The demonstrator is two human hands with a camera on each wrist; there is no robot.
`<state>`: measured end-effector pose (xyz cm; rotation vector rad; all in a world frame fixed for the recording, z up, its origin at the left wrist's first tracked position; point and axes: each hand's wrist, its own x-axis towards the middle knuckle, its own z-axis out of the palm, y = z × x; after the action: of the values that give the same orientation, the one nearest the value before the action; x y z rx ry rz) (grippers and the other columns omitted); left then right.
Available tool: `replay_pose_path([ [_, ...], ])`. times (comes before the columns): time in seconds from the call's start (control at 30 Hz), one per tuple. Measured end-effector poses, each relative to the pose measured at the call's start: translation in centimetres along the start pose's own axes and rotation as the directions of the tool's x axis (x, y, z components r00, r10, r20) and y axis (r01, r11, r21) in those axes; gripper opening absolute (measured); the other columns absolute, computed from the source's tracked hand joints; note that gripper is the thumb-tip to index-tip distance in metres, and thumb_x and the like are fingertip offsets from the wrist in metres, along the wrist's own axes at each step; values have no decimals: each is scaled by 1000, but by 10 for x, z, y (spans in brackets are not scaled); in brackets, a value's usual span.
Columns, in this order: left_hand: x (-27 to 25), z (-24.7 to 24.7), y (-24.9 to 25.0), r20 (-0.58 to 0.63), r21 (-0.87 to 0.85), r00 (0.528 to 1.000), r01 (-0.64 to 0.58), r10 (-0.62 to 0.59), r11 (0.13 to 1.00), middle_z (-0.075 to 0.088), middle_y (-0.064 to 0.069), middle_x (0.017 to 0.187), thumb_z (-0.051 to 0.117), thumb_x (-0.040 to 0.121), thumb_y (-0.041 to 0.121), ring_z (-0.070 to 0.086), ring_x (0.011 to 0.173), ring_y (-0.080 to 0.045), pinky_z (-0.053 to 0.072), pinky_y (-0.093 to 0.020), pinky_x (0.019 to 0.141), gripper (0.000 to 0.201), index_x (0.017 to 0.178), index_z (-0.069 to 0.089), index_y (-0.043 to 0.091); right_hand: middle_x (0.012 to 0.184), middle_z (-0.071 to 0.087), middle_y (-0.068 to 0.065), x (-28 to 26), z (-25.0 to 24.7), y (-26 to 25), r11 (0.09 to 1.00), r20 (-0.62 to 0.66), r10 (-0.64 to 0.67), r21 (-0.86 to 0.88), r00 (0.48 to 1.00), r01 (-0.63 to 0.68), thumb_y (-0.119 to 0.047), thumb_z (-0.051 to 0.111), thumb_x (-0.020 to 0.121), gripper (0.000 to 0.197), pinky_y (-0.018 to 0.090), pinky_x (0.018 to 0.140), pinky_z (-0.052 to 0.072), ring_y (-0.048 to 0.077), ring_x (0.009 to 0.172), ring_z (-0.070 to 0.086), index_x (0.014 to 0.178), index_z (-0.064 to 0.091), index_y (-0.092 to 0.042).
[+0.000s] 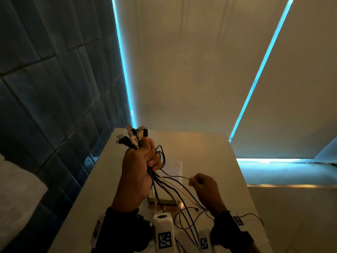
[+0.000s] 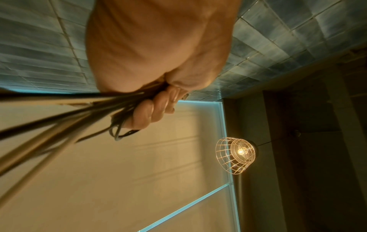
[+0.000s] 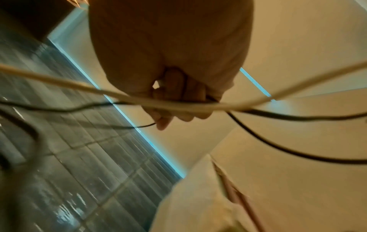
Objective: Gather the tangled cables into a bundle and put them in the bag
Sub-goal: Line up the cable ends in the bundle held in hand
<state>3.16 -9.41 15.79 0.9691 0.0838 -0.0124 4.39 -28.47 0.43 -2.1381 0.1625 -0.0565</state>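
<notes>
My left hand [image 1: 144, 161] is raised above the white table [image 1: 200, 143] and grips a bundle of black and white cables [image 1: 160, 181], fingers [image 2: 151, 111] curled round them. The plug ends [image 1: 134, 136] stick up out of the fist. The loose lengths hang down and spread over the table. Lower right, my right hand [image 1: 202, 187] pinches one thin cable strand [image 1: 180, 177] that runs back to the bundle. In the right wrist view that hand's fingers [image 3: 176, 89] curl round a dark cable, with a pale cable [image 3: 178, 105] crossing in front. No bag can be made out.
A flat greenish object [image 1: 160, 200] lies on the table under the hanging cables. Blue tiled wall [image 1: 45, 88] runs along the left. Pale blinds [image 1: 182, 70] edged with blue light stand behind. A caged lamp [image 2: 236, 155] shows in the left wrist view.
</notes>
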Motion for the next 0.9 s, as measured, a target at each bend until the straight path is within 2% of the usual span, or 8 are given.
replay_pose_path([
  [0.07,2,0,-2,-15,36,1000,7,-7,999,29,8,44,37,101,19,26,38,-5,26,-20,38,32,72,47,12,63,58,1,-2,-11,-27,984,-83,-32,175,996,46,-21,62,90,19,37,58,44,16,58,50,73,64,-13],
  [0.2,1,5,-11,-75,94,997,41,-34,995,32,7,45,39,101,19,33,39,-7,41,-24,42,30,75,49,10,56,50,-4,-23,-38,-97,844,-134,-246,458,960,280,-14,59,93,14,22,46,36,8,48,40,81,60,-6],
  [0.27,-1,9,-14,-85,74,996,42,-36,996,33,5,47,39,102,19,36,44,-11,49,-26,46,29,76,49,10,55,52,-4,-36,-43,-122,798,-57,-367,494,928,346,-10,57,94,12,18,46,36,7,48,41,85,60,-2],
  [0.37,-2,13,-13,-69,4,997,19,-19,1000,34,4,49,39,101,21,40,53,-15,49,-26,51,30,75,48,11,59,51,-1,-48,-37,-129,787,126,-445,528,887,319,-6,56,94,14,18,49,37,7,49,41,84,59,3],
  [0.47,-2,12,-9,-10,-194,1000,25,-27,981,32,5,49,38,101,21,41,47,-11,53,-33,55,28,76,48,12,57,51,-4,-49,-34,-116,828,217,-404,499,889,255,-7,57,94,15,19,49,36,6,48,41,80,61,-2],
  [0.63,-3,6,-2,-19,-183,999,-53,50,982,29,8,47,39,100,20,29,42,-7,32,-23,41,28,73,45,13,59,57,-5,-43,-54,-82,926,235,-326,275,916,258,-16,60,92,19,15,54,40,3,53,47,76,69,-15],
  [0.77,-2,5,-3,-47,-108,997,-71,67,992,28,8,45,38,101,19,27,40,-7,31,-23,40,30,71,43,13,69,66,-9,-40,-77,-47,959,89,-282,59,955,277,-17,62,90,24,16,63,45,6,65,59,68,66,-25],
  [0.9,0,1,-2,-57,-46,997,-59,57,997,34,8,46,39,101,18,29,40,-8,56,-39,57,27,75,44,12,71,66,-14,-42,-118,-8,976,-169,-190,-141,967,168,-13,64,88,26,25,57,41,7,64,59,65,66,-22],
])
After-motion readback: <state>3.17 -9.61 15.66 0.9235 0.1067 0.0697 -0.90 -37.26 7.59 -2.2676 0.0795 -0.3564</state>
